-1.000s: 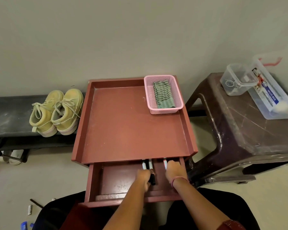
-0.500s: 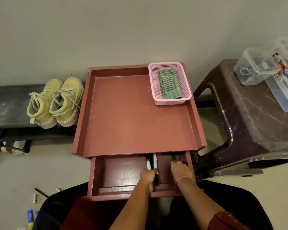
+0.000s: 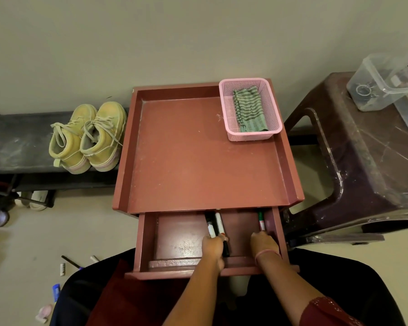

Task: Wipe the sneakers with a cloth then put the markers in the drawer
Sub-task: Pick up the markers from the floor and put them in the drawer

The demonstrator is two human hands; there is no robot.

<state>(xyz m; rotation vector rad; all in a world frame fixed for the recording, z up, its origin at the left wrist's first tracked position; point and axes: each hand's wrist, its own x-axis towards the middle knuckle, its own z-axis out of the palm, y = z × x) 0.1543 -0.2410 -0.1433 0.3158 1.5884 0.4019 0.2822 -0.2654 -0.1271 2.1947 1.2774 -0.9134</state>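
Both hands sit slightly lower in the drawer [image 3: 174, 234] than half a second ago; grips unchanged, more of each marker shaft now exposed. Left hand [image 3: 213, 246] closed around two markers [image 3: 216, 228], one black-capped, one white-bodied, lying side by side and pointing toward the back of the drawer; their far ends run under the tabletop [image 3: 205, 158] edge and are hidden. A third dark marker end shows just beside this hand; whether it is gripped cannot be told. Right hand [image 3: 264, 243] closed on a green-capped marker [image 3: 261, 221] near the drawer's right wall, far tip cut off by the same overhang. Fingers of both hands face away from the camera, not visible. Striped cloth [image 3: 250, 109] folded inside pink basket [image 3: 272, 128], back right corner of tabletop. Sneakers [image 3: 90, 137] paired on dark bench [image 3: 17, 142] to the left, touching each other. Clear containers [image 3: 382, 83] at right are cropped by the frame; contents unreadable.
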